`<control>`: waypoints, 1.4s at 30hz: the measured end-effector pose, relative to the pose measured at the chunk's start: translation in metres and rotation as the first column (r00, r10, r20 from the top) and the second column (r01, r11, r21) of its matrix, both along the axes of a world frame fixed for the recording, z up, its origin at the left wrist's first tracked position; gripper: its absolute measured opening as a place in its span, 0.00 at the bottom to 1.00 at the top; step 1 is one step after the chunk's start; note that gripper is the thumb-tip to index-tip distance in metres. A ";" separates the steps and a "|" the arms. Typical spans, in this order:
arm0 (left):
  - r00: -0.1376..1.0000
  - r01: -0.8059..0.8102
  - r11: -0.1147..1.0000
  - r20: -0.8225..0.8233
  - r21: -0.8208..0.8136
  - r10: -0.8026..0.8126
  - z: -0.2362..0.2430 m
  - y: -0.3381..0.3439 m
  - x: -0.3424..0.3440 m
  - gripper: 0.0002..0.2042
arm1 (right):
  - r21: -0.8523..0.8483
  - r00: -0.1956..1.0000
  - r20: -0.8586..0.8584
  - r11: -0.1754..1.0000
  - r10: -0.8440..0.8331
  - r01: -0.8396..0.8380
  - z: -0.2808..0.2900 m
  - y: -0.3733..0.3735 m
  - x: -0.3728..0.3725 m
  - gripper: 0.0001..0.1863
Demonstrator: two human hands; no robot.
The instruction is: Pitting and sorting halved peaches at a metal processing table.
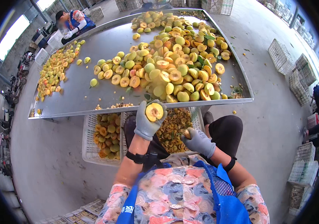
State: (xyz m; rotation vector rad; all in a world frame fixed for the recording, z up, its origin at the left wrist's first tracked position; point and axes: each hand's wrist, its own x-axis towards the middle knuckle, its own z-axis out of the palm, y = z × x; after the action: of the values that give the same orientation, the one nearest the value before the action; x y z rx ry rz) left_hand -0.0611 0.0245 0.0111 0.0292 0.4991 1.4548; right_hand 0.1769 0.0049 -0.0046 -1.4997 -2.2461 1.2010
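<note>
My left hand (149, 118), in a grey glove, is closed around a stone fruit half (154, 112), its yellow cut face and brown pit hollow turned up. It is by the near edge of the metal table (88, 82). Lower and to the right, my gloved right hand (198, 140) is closed, with a small tan piece showing at its fingertips; its kind I cannot make out. Beyond my hands a large heap of yellow-green stone fruit (174, 71), many cut in half, covers much of the table. Small pale scraps (122, 105) lie along its near edge.
Below the table edge are a white crate (88, 143) of fruit halves and another holding small brownish-yellow pieces (174, 127). A smaller fruit pile (53, 71) lies at the table's left, near a person (75, 24) in a blue apron. Crates (280, 56) stand on the floor at right.
</note>
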 end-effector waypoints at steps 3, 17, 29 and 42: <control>0.993 0.008 1.000 -0.121 0.028 -0.005 -0.005 -0.014 0.010 0.19 | 0.083 0.998 -0.061 0.996 -0.008 0.013 0.030 -0.006 -0.013 0.17; 0.526 0.064 0.979 -0.840 0.195 0.133 -0.017 -0.042 0.049 0.28 | 0.251 0.991 0.059 0.959 0.119 -0.130 0.023 -0.009 -0.027 0.18; 0.703 0.070 0.996 -0.706 -0.047 -0.083 -0.017 -0.043 0.066 0.34 | 0.154 0.979 0.112 0.970 0.172 -0.188 0.002 -0.011 -0.011 0.17; 0.698 0.052 0.998 -0.716 0.031 -0.014 -0.002 -0.038 0.070 0.33 | -0.064 0.980 -0.196 0.997 0.019 -0.032 -0.006 -0.018 -0.020 0.17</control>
State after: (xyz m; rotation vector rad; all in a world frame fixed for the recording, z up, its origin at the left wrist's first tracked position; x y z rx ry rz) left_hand 0.0084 -0.0134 0.0091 0.6750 1.0973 1.3834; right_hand 0.1567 -0.0126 -0.0107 -1.3149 -2.1217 1.3790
